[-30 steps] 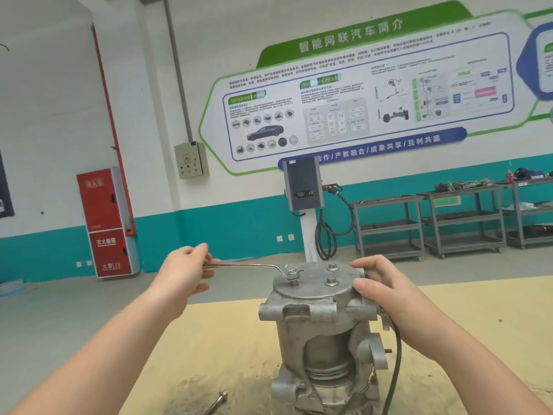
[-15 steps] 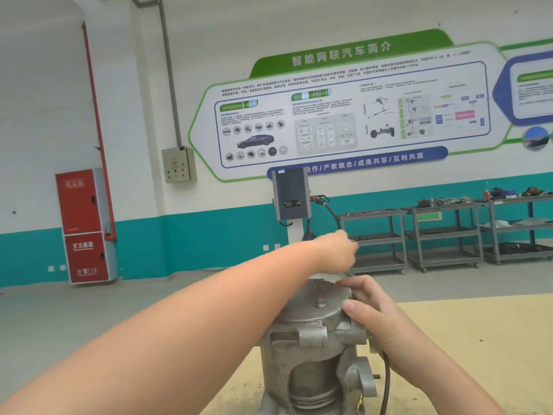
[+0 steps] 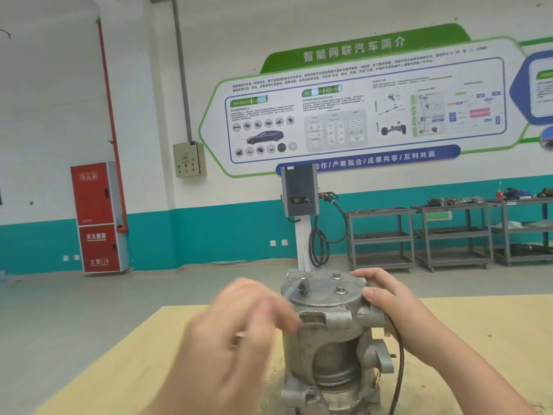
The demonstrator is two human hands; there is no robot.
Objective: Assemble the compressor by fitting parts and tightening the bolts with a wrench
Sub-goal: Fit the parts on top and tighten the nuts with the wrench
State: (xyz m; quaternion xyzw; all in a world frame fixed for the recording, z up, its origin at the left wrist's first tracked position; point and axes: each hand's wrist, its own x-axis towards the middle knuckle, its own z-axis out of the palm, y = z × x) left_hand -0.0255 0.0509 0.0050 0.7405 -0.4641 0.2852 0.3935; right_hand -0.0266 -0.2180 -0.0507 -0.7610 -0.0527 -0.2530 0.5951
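Observation:
The grey metal compressor (image 3: pixel 329 339) stands upright on the yellow table (image 3: pixel 484 322). Its round top cover (image 3: pixel 321 295) carries two seated bolts (image 3: pixel 340 289) and a taller bolt (image 3: pixel 303 284) at the left, with the wrench's ring end (image 3: pixel 302 292) around it. My left hand (image 3: pixel 239 324) is motion-blurred just left of the cover. Its fingers curl over the wrench handle, of which a metal glint shows under the hand. My right hand (image 3: pixel 381 295) grips the cover's right rim.
A black cable (image 3: pixel 399 357) hangs down the compressor's right side. Beyond the table are a charging post (image 3: pixel 299 193), grey shelf carts (image 3: pixel 380 238) and a red fire cabinet (image 3: pixel 95 217) along the far wall.
My left hand swung the wrench from the left over to the far right of the cover, then came back round to the near left. My right hand stayed on the rim.

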